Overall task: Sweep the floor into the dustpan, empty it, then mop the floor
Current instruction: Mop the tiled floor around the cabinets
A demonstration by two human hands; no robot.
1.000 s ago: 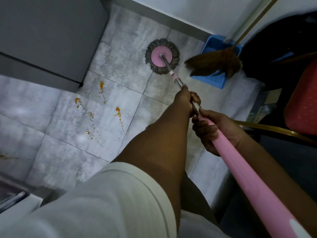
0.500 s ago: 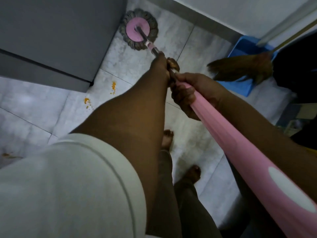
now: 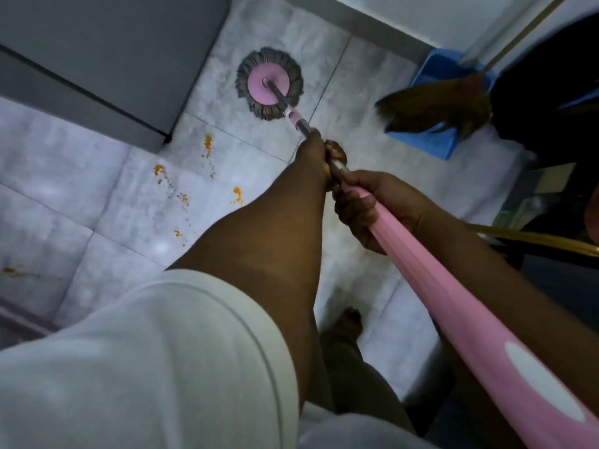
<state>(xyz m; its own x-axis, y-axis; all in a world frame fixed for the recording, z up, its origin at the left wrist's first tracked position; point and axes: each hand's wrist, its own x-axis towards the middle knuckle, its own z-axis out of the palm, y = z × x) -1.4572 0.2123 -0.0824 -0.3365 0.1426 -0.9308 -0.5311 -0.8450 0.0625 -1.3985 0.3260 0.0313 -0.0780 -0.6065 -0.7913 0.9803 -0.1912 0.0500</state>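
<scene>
A pink spin mop with a round grey-fringed head rests flat on the grey tiled floor beside a grey cabinet. Its pink handle runs back toward me. My left hand grips the metal shaft further down, and my right hand grips the pink handle just behind it. Orange crumbs and smears lie on the tiles to the left of my arms. A blue dustpan with a brown broom lying on it sits against the wall at the right.
A grey cabinet fills the upper left, its corner close to the mop head. A white wall with a grey skirting runs along the top. Dark objects and a gold chair frame crowd the right. My bare foot stands below the hands.
The mop head has pulled back from the cabinet's far corner toward me and to the right. More of the orange spill shows again. Both hands keep their grip.
</scene>
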